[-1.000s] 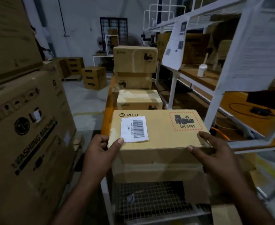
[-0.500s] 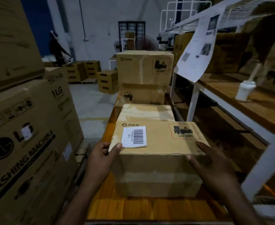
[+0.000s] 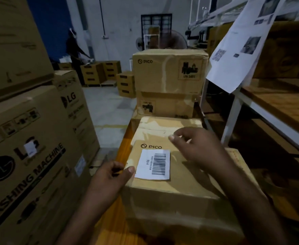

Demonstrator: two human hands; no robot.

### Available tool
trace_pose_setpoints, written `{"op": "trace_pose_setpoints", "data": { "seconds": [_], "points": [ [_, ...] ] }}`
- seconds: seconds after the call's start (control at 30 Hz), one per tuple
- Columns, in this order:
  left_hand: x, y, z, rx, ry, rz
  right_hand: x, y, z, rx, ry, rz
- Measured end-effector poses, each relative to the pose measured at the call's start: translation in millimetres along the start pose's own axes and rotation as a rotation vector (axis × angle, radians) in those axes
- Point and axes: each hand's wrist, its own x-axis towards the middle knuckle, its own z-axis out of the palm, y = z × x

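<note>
In a dim warehouse, a wooden tabletop [image 3: 113, 225] carries the PICO box [image 3: 180, 184]. The left hand [image 3: 110, 175] has its thumb on the box edge beside the barcode label [image 3: 153, 164]. Its fingers curl at the side, and I cannot tell whether they grip. The box lies just below the right hand [image 3: 196, 147], whose fingers are loosely curled and hold nothing.

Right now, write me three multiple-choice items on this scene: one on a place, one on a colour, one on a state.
1. Where is the barcode label?
A) on a shelf
B) on top of the nearest PICO box
C) on the floor

2. What colour is the label?
A) yellow
B) red
C) white

3. What is the right hand doing?
A) hovering over the box, empty
B) gripping a bottle
C) peeling tape

B: it lies on the box top.
C: white paper, black bars.
A: loosely curled fingers hold nothing.
</note>
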Motion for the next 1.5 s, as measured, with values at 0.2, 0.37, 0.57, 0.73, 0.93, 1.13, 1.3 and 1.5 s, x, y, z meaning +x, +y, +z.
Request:
{"op": "trace_pose_setpoints", "data": {
  "seconds": [0.2,0.37,0.57,0.73,0.93,1.13,1.3,1.5],
  "points": [
    [20,26,3,0.326,-0.015,0.267,7,0,59,-0.367,-0.076,-0.039],
    [46,44,20,0.596,-0.237,0.450,8,5,61,-0.296,-0.052,-0.101],
    [67,50,27,0.734,-0.325,0.521,7,7,59,-0.194,-0.065,-0.109],
    [77,61,23,0.715,-0.389,0.566,7,5,58,-0.159,-0.062,-0.122],
    [79,61,29,0.679,-0.388,0.607,9,7,62,-0.169,-0.099,-0.116],
    [81,57,30,0.643,-0.401,0.644,10,6,61,-0.166,-0.110,-0.146],
    [77,53,26,0.497,-0.392,0.576,11,8,61,-0.129,-0.102,-0.152],
    [74,42,19,0.460,-0.391,0.568,11,10,60,-0.015,-0.116,-0.164]
  ]
}}
